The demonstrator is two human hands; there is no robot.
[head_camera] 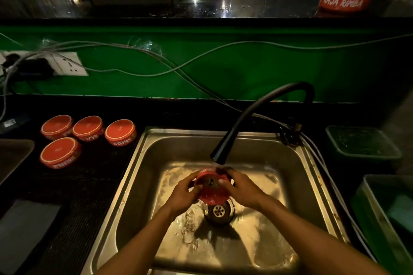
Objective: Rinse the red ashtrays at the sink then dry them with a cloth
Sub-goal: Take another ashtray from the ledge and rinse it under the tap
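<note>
Ashtray (212, 187) under tap (257, 118), both hands on it.
L hand (184, 194) grips its 9 o'clock edge, R hand (240, 187) its 3 o'clock edge, over sink (290, 185) drain. Four more ashtrays (88, 128) upside down on counter at 10 o'clock; one (345, 0) on ledge at 1 o'clock.

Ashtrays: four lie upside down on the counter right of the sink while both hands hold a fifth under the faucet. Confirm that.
Wrong side. The head view shows the four upside-down ashtrays on the counter left of the sink. The left hand and right hand do hold a fifth ashtray under the faucet.
</note>
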